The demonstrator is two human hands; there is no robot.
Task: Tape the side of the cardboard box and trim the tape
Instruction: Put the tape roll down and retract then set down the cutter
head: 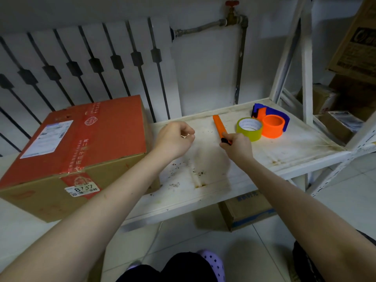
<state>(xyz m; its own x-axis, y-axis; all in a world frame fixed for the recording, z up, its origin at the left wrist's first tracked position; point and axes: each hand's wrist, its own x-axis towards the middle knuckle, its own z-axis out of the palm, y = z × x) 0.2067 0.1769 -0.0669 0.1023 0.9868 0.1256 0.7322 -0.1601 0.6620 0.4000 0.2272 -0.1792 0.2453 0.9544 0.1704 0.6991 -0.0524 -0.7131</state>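
Observation:
A cardboard box (77,143) with a red top, shipping labels and a red tape strip stands at the left end of the white shelf (203,180). My right hand (237,146) grips the black end of an orange utility knife (219,126) that lies on the shelf. My left hand (175,139) hovers right of the box, fingers loosely curled, holding nothing. A yellow-green tape roll (249,129) sits just right of the knife. Beside it lies an orange and blue tape dispenser (271,122).
A white radiator (81,64) and a pipe with a red-handled valve (232,15) run along the back wall. Shelf uprights (305,58) and stacked cartons (354,47) fill the right. Another carton (244,210) sits under the shelf on the tiled floor.

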